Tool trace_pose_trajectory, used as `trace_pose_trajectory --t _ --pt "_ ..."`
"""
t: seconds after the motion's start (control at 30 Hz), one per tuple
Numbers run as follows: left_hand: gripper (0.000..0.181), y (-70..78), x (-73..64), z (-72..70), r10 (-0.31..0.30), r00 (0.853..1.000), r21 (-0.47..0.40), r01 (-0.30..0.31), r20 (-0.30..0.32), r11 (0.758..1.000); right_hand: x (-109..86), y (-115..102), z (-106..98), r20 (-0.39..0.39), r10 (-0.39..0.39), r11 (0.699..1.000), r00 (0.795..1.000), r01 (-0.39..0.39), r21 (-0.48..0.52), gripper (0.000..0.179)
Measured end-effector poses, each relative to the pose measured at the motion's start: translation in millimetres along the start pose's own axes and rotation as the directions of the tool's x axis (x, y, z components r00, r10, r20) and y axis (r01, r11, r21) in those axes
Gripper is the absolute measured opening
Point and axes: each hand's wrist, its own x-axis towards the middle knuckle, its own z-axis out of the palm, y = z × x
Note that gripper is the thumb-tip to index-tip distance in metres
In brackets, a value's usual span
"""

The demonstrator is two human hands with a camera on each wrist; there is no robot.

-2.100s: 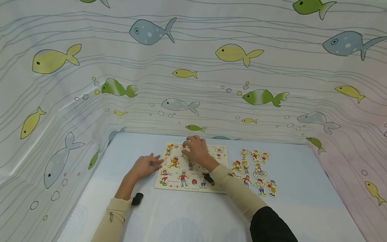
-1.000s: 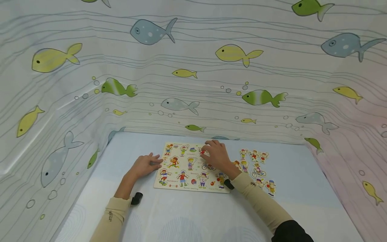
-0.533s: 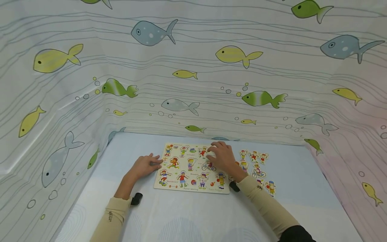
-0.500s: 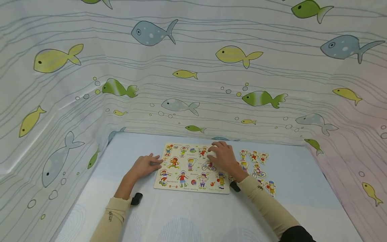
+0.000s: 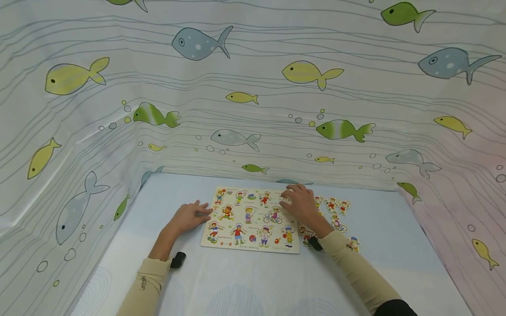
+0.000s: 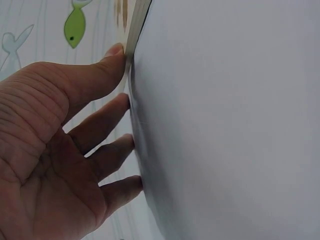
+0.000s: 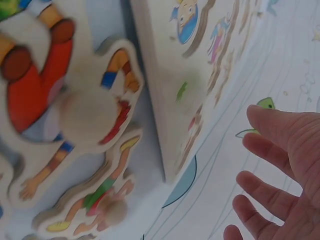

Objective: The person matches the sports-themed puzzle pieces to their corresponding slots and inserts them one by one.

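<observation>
A wooden peg puzzle board (image 5: 253,249) with printed sports figures lies on the table. My left hand (image 5: 191,216) rests at its left edge, fingers extended; in the left wrist view the thumb (image 6: 112,55) meets the board edge (image 6: 137,25). Over the board's upper right corner is my right hand (image 5: 303,204), covering the figure there. Its fingers (image 7: 265,187) are loosely bent with nothing between them in the right wrist view. Beside the board, a red-clothed puzzle piece (image 7: 30,100) and a smaller runner piece (image 7: 102,197) show round wooden knobs.
Several loose puzzle pieces (image 5: 337,223) lie to the right of the board, partly behind the right arm. The white table (image 5: 221,281) stretches in front of the board. A fish-patterned sheet (image 5: 272,123) rises behind and at both sides.
My right hand has moved rightward across the board's top row, from the second figure to the upper right corner, uncovering figures behind it. The left hand has stayed at the left edge.
</observation>
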Motion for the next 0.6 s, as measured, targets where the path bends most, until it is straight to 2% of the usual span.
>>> trace_pose_trajectory --t 0.6 --pt "0.034 -2.0 1.8 1.9 -0.008 1.000 -0.010 0.008 -0.001 1.000 -11.5 28 -6 -0.014 0.042 0.999 0.999 -0.042 -0.012 0.025"
